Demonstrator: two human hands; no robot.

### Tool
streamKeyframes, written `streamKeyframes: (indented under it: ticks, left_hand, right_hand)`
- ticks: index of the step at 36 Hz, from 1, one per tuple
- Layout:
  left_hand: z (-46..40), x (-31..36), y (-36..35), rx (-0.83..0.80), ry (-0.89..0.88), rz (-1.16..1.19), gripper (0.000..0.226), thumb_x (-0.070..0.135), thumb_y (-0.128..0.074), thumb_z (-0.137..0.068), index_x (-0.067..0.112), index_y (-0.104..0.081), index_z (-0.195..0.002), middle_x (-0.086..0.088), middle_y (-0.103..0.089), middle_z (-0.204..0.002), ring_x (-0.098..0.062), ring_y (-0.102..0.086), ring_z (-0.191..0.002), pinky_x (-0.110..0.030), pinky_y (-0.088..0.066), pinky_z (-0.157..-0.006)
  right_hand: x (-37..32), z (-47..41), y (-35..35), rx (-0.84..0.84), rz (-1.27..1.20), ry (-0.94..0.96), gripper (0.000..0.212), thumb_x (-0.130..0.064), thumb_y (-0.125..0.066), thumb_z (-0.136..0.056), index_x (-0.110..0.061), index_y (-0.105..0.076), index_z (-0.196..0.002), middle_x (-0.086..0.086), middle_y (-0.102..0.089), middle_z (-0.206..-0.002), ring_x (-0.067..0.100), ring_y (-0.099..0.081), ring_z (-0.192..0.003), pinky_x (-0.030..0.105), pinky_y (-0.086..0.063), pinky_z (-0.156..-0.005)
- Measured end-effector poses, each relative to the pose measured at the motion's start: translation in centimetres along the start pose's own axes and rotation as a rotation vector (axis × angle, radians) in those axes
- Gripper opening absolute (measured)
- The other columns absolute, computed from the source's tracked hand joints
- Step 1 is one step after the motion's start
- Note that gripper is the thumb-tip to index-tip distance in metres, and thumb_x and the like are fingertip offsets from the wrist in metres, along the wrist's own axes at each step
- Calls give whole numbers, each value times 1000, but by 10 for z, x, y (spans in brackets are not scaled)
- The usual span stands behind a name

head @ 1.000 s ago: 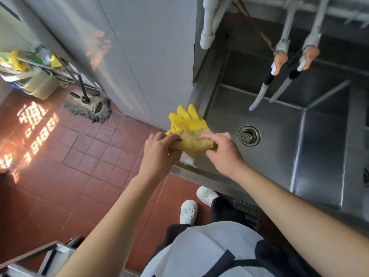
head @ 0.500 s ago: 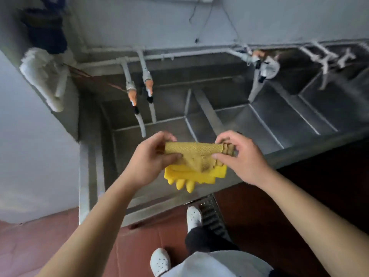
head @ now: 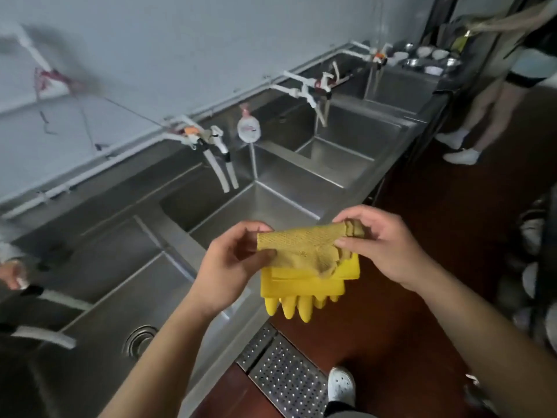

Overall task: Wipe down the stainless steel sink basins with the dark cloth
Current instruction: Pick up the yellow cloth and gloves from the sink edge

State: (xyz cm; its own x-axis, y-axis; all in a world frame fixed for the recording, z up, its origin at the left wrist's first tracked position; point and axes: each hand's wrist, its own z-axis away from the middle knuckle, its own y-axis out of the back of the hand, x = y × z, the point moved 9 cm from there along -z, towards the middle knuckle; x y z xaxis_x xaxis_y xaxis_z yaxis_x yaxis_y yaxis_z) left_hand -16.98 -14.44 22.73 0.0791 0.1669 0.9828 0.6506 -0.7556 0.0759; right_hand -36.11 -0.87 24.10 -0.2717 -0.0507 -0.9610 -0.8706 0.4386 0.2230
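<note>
Seeing from my feed:
hands: two, left hand (head: 232,267) and right hand (head: 382,245), each pinching one end of one yellow mesh cloth (head: 304,248)
gloves: yellow gloves (head: 301,288), count unclear, under cloth
basins: four steel basins (head: 99,297); cloth above their front edge

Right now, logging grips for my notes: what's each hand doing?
Left hand: closed, pinching the yellow mesh cloth.
Right hand: closed on the cloth's other end, yellow rubber gloves beneath.

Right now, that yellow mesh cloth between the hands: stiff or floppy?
Probably floppy: the yellow mesh cloth sags between the left hand and right hand, its lower edge drooping over the rubber gloves. Likely light: fingertip pinches hold it. Open weave suggests grippy, not slippery.
</note>
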Motion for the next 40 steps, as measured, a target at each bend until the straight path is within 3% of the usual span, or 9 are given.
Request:
streamKeyframes:
  ticks: [5, 7, 17, 20, 23, 29, 31, 35, 40]
  left_hand:
    - [-84, -13, -78, -60, 9, -5, 31, 27, -82, -75, 27, -71, -104, -3, -72, -96, -21, -69, -89, -33, -58, -81]
    - [-121, -17, -109, -96, 5, -11, 32, 29, -81, -76, 27, -71, -105, -2, -72, -96, -17, -69, -87, -27, -57, -75]
    - [-279, -28, -246, -189, -12, 53, 33, 19, -80, -78, 19, -70, -110, -8, -72, -102, -25, -69, -96, -31, -56, -82]
    - [-329, -32, -282, -239, -4, 53, 34, 21, -78, -78, 17, -70, -110, -10, -72, -103, -30, -68, -98, -35, -56, -85]
    - [-383, -45, -318, -270, 23, 51, 35, 16, -76, -75, 14, -70, -110, -11, -71, -99, -27, -67, -95, -34, -56, -84]
    - [-505, -80, -398, -357, 69, 111, 31, 1, -75, -79, 13, -71, -107, -14, -72, -101, -33, -67, -99, -40, -57, -86]
    - [-548, -91, -424, -391, 82, 111, 32, -2, -73, -82, 17, -72, -107, -10, -71, -102, -30, -67, -100, -39, -57, -86]
    - [-624, -102, -471, -431, 81, 96, 33, -1, -72, -83, 26, -73, -102, -2, -72, -98, -28, -68, -93, -42, -58, -79]
    - [-703, -114, -526, -493, 104, 69, 32, 0, -72, -83, 26, -72, -103, 7, -72, -96, -11, -68, -94, -27, -56, -77]
  right_hand:
    - [26, -26, 102, 89, -8, -39, 32, 9, -76, -77, -14, -71, -99, 9, -70, -90, 10, -65, -78, 19, -53, -71]
    - [34, -38, 143, 112, 0, -39, 32, 8, -76, -77, -14, -72, -99, 9, -70, -94, 12, -68, -81, 19, -55, -73]
    - [68, -98, 321, 237, 120, -10, 29, 5, -75, -79, -15, -73, -100, 3, -71, -96, 16, -68, -88, 25, -56, -77]
    - [90, -116, 367, 294, 113, -11, 27, 6, -75, -79, -10, -73, -100, -2, -72, -91, 8, -67, -83, 20, -54, -74]
    - [117, -136, 412, 377, 131, -39, 25, 7, -74, -79, -7, -73, -99, 6, -71, -93, 12, -66, -86, 21, -54, -76]
    - [159, -199, 518, 481, 238, -102, 28, 5, -75, -78, -19, -73, -92, -1, -71, -87, 11, -67, -83, 23, -55, -75]
    - [170, -223, 554, 505, 286, -117, 29, 5, -75, -78, -20, -73, -91, -2, -71, -86, 14, -67, -82, 27, -55, -75]
    - [194, -267, 616, 530, 344, -169, 33, 8, -73, -77, -22, -72, -88, -8, -70, -83, 5, -65, -77, 20, -53, -70]
    - [213, -306, 685, 569, 419, -198, 32, 6, -74, -76, -23, -71, -89, -7, -71, -85, 9, -67, -78, 18, -52, -68]
